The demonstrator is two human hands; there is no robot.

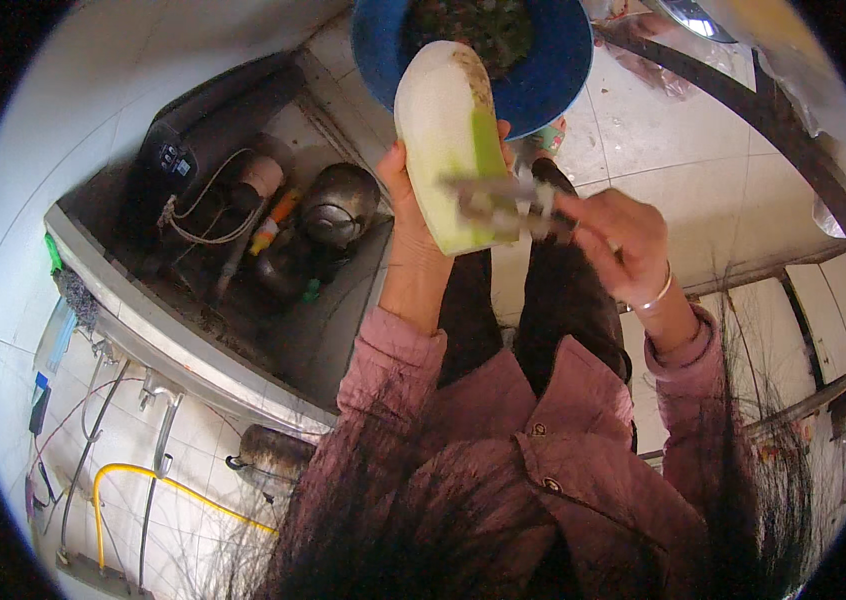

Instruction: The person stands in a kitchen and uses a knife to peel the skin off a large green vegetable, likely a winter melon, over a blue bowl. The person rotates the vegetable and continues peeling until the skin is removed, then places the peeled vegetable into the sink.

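My left hand (414, 206) supports a large radish (447, 142), thumb on its near left side and fingers wrapped behind, mostly hidden. The radish is mostly pale and peeled. A green strip of skin and a brownish, rough patch remain along its right side. In my right hand (622, 236) is a peeler (498, 199), blurred by motion, its head against or just over the radish's lower part; I cannot tell which. Beyond the radish, a blue basin (565, 71) holds dark green and brown scraps (475, 30).
At left, a dark-topped counter (303, 352) bears a blackened metal pot (340, 202), an orange bottle (277, 217) and a corded appliance. A yellow hose (183, 491) runs below. A dark curved table edge (700, 75) and plastic bags (655, 64) lie at upper right.
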